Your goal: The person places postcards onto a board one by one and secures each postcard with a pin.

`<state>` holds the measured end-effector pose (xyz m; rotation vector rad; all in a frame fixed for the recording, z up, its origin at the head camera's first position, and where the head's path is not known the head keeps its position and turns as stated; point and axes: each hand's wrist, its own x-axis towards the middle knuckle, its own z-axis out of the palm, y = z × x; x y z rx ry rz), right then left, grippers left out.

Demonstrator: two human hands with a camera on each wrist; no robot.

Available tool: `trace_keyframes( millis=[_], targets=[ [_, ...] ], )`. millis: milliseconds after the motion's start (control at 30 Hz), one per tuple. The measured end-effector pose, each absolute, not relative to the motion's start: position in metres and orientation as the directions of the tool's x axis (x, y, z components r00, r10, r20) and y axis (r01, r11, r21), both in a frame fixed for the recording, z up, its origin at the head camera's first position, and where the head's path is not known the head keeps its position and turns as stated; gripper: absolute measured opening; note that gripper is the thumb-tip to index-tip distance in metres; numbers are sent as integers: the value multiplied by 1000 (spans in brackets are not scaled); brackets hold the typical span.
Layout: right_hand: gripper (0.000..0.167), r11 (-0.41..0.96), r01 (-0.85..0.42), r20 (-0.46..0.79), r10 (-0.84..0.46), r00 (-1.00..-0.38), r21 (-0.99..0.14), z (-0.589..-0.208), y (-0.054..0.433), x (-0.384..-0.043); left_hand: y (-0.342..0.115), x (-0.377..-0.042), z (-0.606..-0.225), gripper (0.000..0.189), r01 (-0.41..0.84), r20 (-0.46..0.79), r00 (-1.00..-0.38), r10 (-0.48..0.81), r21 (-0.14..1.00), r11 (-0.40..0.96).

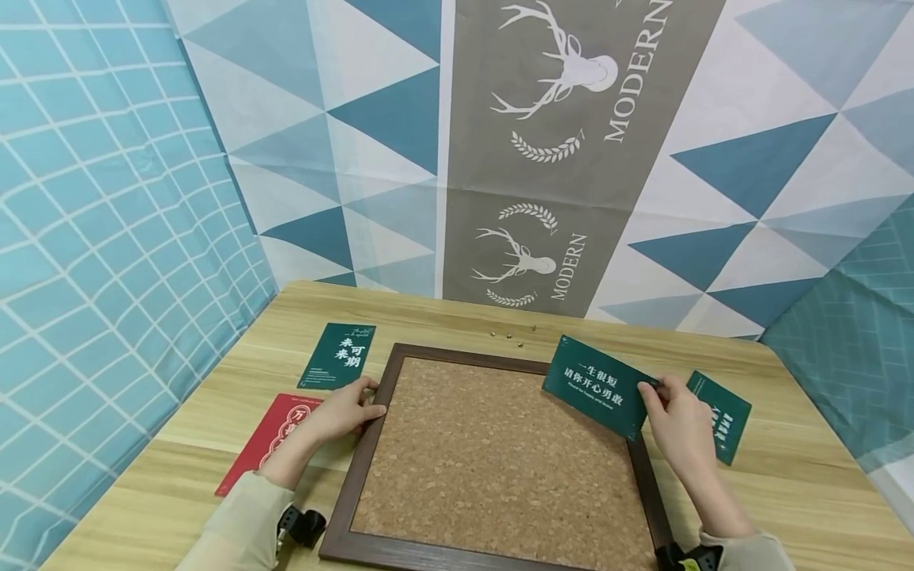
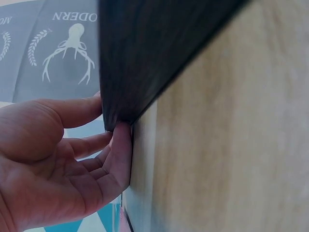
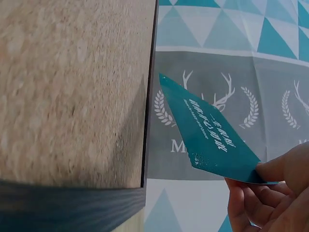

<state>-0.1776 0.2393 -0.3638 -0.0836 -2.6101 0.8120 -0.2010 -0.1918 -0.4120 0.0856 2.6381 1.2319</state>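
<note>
Lightly does it: my right hand's (image 1: 681,420) fingers pinch the green card (image 1: 593,383) by a corner, above the cork board (image 1: 500,468) at 2 o'clock; I'd level it without creasing. My left hand's (image 1: 345,414) fingers, curled on the frame (image 1: 359,476) at 10 o'clock, should hold firm. My left arm covers part of the red card (image 1: 267,436); 4 tiny bits (image 1: 509,336) past 12 o'clock look too small to identify.

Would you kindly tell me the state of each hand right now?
Left hand: closed, gripping the left side of the corkboard frame.
Right hand: closed, pinching a green card.
</note>
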Motion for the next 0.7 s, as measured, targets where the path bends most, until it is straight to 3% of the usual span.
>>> trace_keyframes(
  millis=[700],
  targets=[
    [29, 823, -102, 345, 119, -931, -558, -366, 220, -192, -192, -202, -414, 43, -47, -183, -971, 151, 772, 634]
  ],
)
